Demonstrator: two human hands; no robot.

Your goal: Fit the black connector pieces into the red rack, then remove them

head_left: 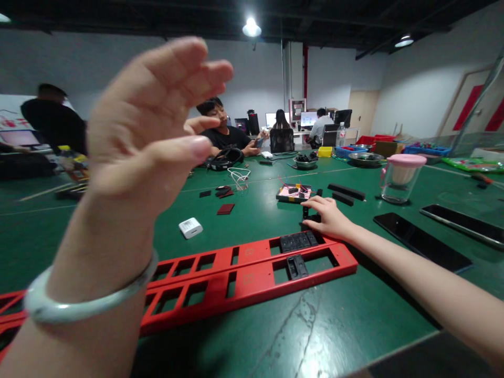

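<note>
My left hand, a pale bangle on its wrist, is raised close to the camera with curled fingers apart and nothing in it. Two long red frames with rectangular cutouts lie side by side on the green table below. Black modules fill part of the far frame's right cutout, and a single black module sits in the near one. At the far frame's right end, my right hand has thumb and fingers around a small black block, partly hidden by the hand.
Beyond the right hand are a shallow box of wired parts and black bars. Two phones and a pink-lidded cup lie to the right. A white charger and dark red pieces are mid-table. A person sits opposite.
</note>
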